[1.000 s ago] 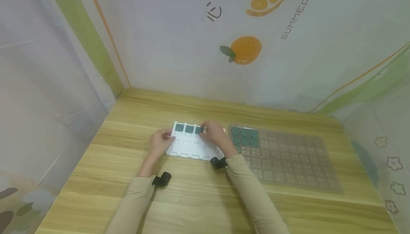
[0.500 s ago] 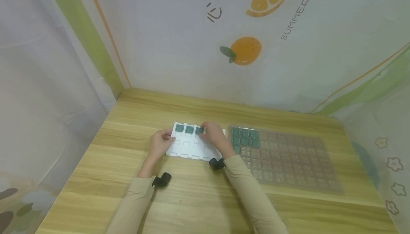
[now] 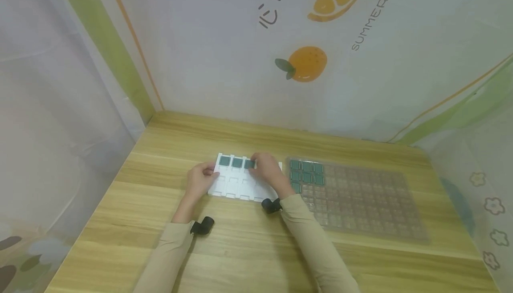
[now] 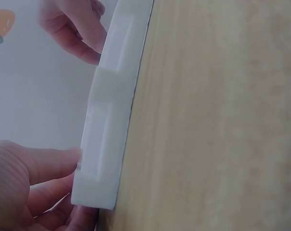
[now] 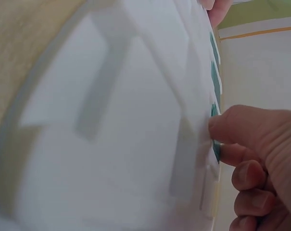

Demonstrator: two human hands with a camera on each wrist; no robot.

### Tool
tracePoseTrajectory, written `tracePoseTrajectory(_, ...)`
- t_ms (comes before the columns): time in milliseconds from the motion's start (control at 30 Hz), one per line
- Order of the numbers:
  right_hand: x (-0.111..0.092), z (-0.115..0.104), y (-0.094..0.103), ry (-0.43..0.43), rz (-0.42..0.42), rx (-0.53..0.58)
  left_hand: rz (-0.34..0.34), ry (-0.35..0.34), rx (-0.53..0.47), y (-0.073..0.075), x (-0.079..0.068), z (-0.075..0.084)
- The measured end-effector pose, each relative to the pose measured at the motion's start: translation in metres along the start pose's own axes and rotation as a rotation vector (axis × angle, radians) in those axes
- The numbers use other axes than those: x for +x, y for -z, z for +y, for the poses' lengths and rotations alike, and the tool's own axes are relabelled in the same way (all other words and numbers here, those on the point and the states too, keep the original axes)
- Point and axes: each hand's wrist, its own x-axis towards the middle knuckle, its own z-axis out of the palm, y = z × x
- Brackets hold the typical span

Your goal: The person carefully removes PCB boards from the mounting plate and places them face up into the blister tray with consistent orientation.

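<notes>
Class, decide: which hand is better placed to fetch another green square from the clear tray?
Probably the right hand, once it releases the green square it pinches: it is nearer the clear tray, while the left hand grips the left end of the white tray.

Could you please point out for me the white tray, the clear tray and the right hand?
White tray [image 3: 239,187], head view: bare surface near its middle.
Clear tray [image 3: 364,200], head view: bare middle part.
Right hand [image 3: 267,167], head view: back of the hand.
</notes>
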Motion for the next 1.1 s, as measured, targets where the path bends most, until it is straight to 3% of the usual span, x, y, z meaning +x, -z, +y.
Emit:
tracePoseTrajectory(633, -0.007, 0.004, 0.008, -0.004, -0.004, 0.031, 0.005, 0.005, -0.007, 0.000, 0.000, 0.000)
tracePoseTrajectory(1100, -0.022, 0.020, 0.013, 0.062, 0.067, 0.007, 0.000, -0.016, -0.014, -0.001, 0.001, -0.002)
